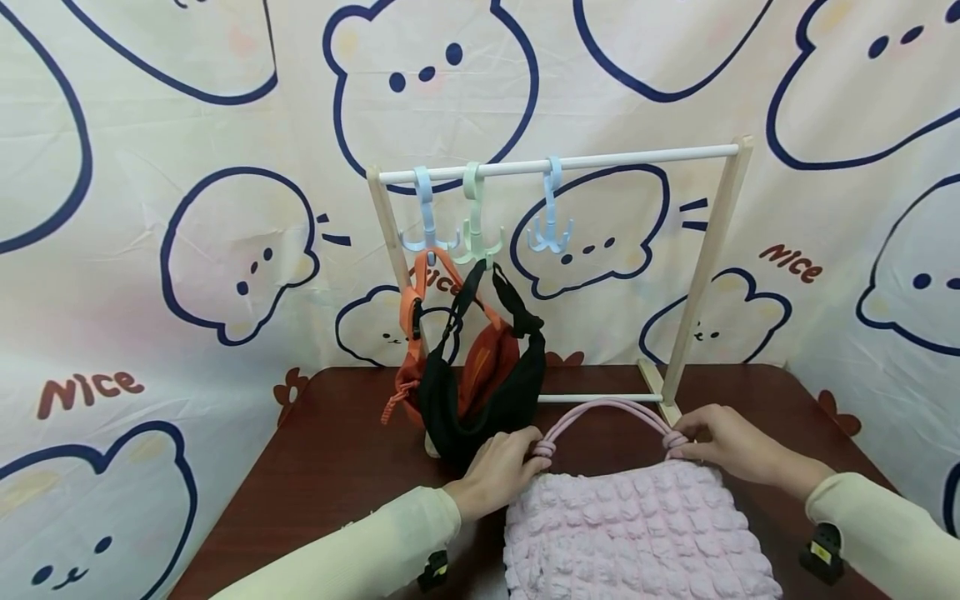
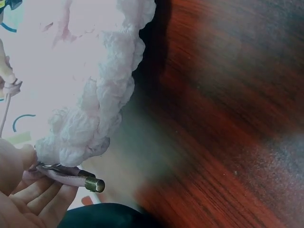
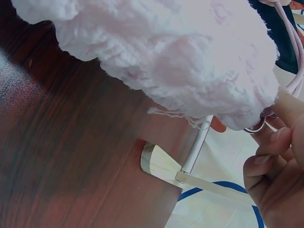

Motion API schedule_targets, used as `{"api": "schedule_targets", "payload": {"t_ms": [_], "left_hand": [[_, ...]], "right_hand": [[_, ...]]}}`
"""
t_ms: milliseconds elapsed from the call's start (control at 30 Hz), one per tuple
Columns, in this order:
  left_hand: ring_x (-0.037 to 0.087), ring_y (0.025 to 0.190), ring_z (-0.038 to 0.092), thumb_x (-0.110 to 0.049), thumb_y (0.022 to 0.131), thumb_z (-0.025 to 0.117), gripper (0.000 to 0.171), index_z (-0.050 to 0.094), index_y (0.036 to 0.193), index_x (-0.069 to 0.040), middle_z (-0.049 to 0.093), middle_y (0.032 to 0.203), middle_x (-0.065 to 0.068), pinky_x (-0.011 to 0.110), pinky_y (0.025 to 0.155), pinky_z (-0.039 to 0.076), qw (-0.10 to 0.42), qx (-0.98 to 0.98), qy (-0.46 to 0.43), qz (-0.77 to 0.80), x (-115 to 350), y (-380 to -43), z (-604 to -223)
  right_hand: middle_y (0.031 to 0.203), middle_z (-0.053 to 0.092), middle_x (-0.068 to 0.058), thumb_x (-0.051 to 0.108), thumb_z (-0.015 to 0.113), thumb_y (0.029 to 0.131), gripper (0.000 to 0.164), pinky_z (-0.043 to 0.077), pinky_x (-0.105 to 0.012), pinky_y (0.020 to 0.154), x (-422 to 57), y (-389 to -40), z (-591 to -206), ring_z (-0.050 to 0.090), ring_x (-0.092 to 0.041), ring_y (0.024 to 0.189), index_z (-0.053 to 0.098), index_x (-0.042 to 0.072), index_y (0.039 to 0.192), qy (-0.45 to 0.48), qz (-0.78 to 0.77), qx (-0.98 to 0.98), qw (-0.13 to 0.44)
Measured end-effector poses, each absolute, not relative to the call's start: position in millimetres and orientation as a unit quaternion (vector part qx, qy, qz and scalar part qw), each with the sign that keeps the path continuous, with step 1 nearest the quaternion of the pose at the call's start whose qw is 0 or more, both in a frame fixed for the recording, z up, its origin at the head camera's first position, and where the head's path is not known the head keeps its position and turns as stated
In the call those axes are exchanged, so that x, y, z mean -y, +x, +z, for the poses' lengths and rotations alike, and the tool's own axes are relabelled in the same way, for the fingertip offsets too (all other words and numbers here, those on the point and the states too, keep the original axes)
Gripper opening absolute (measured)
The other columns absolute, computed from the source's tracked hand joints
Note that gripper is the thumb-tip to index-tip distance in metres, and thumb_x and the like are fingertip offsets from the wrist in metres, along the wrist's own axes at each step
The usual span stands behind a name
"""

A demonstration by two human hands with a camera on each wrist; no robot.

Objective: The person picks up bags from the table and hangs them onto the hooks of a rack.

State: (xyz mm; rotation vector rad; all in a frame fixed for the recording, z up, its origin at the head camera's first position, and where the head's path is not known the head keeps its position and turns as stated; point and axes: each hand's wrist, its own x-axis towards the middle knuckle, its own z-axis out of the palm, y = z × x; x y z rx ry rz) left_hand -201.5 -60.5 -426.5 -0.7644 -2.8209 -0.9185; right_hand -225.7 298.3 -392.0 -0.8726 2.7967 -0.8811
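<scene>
A puffy pale pink handbag [image 1: 630, 525] is held up in front of the rack, its knotted cord handle [image 1: 611, 406] arching between both hands. My left hand [image 1: 498, 467] pinches the handle's left knot; in the left wrist view the metal-tipped cord ends [image 2: 94, 183] stick out past the fingers. At the right knot, my right hand [image 1: 731, 442] grips the cord between thumb and fingers. A metal ring [image 3: 259, 125] shows beside those fingers in the right wrist view. Just behind the left hand hangs a black bag [image 1: 480, 408].
A rack with a white rail [image 1: 622, 158] and wooden posts stands at the back. Blue hooks [image 1: 551, 208] and a green hook [image 1: 473, 217] hang from it; the rightmost hook bears nothing. An orange bag [image 1: 491, 367] hangs with the black one over the brown table [image 1: 300, 500].
</scene>
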Motion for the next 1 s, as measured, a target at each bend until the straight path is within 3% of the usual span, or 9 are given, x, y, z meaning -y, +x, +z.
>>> {"api": "schedule_targets", "payload": {"t_ms": [1000], "left_hand": [[0.000, 0.073, 0.060, -0.032, 0.098, 0.066, 0.020, 0.068, 0.115, -0.021, 0.075, 0.099, -0.005, 0.020, 0.067, 0.047, 0.072, 0.917, -0.239, -0.311, 64.1, -194.1, -407.6]], "right_hand": [[0.091, 0.074, 0.010, 0.028, 0.076, 0.090, 0.020, 0.051, -0.021, 0.068, -299.5, -218.7, -379.2, 0.059, 0.005, 0.079, 0.077, 0.013, 0.102, -0.284, -0.278, -0.918, -0.016]]}}
